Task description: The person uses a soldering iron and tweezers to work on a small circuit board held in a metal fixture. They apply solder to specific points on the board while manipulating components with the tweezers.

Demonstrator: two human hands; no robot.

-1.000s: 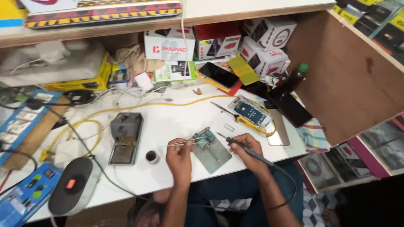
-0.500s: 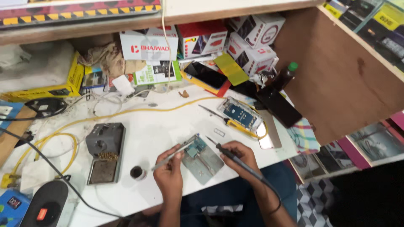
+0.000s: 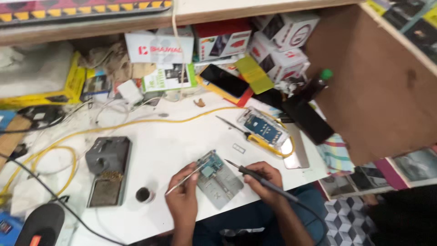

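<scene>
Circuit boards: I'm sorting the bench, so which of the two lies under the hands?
The small board on the grey metal holder plate; the other, blue one lies apart in a clear case.

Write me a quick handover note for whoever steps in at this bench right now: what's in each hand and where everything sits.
Left hand: holds tweezers, tips on the circuit board.
Right hand: holds the soldering iron, tip near the board, apparently not touching.
Board sits in a grey metal holder on the white table.
Iron stand and small black pot lie left of the hands.
Work on the board is in progress; nothing shows it finished.

White worktable (image 3: 173, 136), wooden partition (image 3: 378, 91) — checkered floor (image 3: 346, 218)
</scene>
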